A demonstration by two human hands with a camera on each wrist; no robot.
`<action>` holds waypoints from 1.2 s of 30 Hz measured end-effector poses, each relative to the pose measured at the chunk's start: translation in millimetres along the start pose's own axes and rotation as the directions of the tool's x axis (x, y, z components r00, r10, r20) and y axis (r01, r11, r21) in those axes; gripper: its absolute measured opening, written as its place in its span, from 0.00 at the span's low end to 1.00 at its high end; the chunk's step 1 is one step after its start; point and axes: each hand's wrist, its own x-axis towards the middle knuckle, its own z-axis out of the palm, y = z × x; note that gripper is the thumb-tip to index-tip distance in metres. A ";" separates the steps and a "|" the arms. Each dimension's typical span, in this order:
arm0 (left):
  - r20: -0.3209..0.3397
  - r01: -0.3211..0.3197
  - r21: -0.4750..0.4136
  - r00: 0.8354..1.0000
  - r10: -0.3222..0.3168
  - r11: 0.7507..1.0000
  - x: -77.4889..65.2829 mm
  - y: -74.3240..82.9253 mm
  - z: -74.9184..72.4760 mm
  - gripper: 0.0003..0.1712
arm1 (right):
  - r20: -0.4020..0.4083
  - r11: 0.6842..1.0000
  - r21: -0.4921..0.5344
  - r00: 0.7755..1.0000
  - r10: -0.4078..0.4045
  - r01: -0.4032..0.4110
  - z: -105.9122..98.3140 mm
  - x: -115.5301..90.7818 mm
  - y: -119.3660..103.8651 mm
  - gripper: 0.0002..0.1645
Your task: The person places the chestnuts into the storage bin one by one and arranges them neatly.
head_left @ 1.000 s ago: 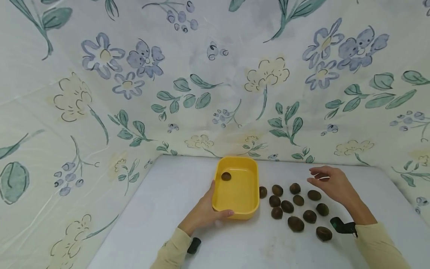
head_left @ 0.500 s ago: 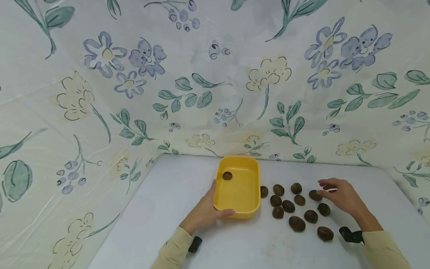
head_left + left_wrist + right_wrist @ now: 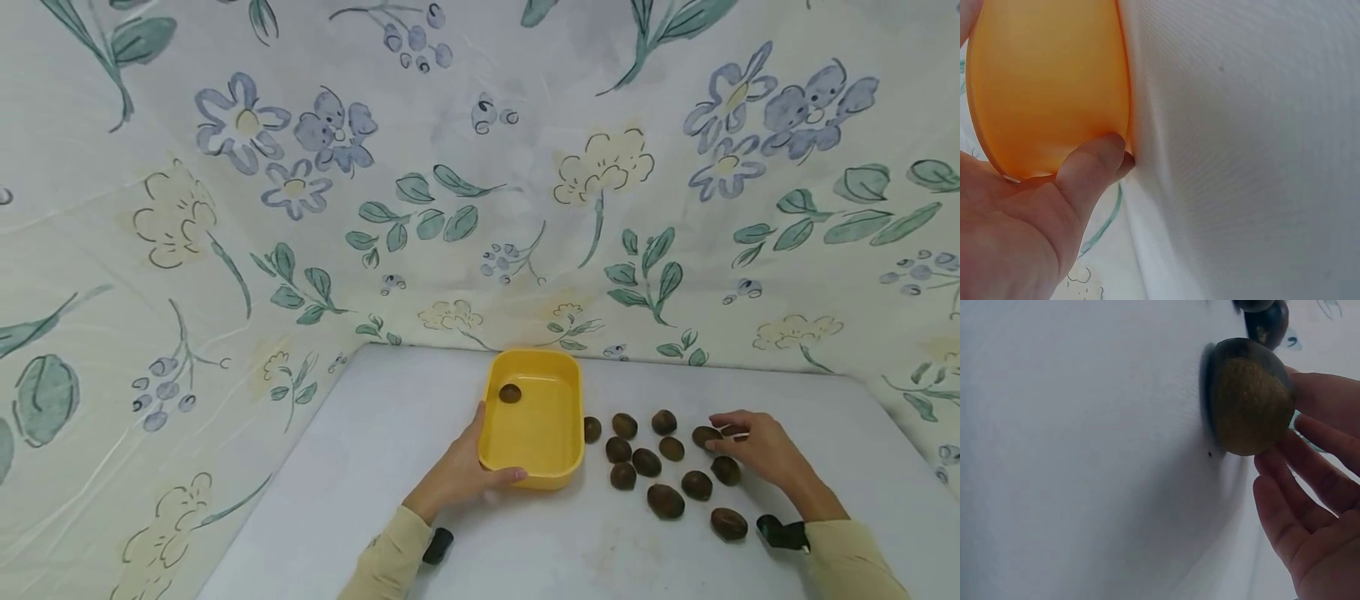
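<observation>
A yellow rectangular tub (image 3: 531, 433) stands on the table with one chestnut (image 3: 511, 393) inside near its left wall. My left hand (image 3: 459, 468) grips the tub's near left corner, thumb over the front rim; the left wrist view shows fingers along the tub's wall (image 3: 1054, 81). Over to the right, my right hand (image 3: 761, 448) reaches down at a chestnut (image 3: 705, 437), its thumb and forefinger apart on either side of it. A chestnut with a pale brown patch (image 3: 1252, 406) fills the foreground of the right wrist view, hiding some fingertips.
Several loose chestnuts lie between tub and right hand, among them a large one (image 3: 666, 502) near the front and one (image 3: 592, 429) close against the tub's right side. A floral cloth (image 3: 480, 208) hangs behind the white table (image 3: 570, 550).
My right hand has come down and slightly right, from above the table to the chestnut at the far right. The left hand and tub stay in place.
</observation>
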 end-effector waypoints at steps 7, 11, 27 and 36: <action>-0.002 -0.006 0.003 1.000 0.006 1.000 -1.3 0.5 0.4 0.78 | 0.003 1.000 0.000 1.000 0.017 -0.017 5.3 1.9 2.0 0.30; -0.006 -0.006 0.001 1.000 0.006 1.000 -0.5 -0.1 0.0 0.78 | 0.004 1.000 -0.010 1.000 0.011 -0.011 5.9 2.4 1.3 0.30; -0.008 0.000 0.022 1.000 0.000 1.000 0.9 -4.7 1.6 0.78 | -0.012 0.999 -0.045 1.000 0.019 -0.020 7.6 2.4 0.8 0.29; -0.009 -0.004 0.016 1.000 0.004 1.000 0.5 -3.4 1.2 0.78 | -0.007 0.999 -0.050 1.000 0.013 -0.014 8.1 2.9 0.0 0.29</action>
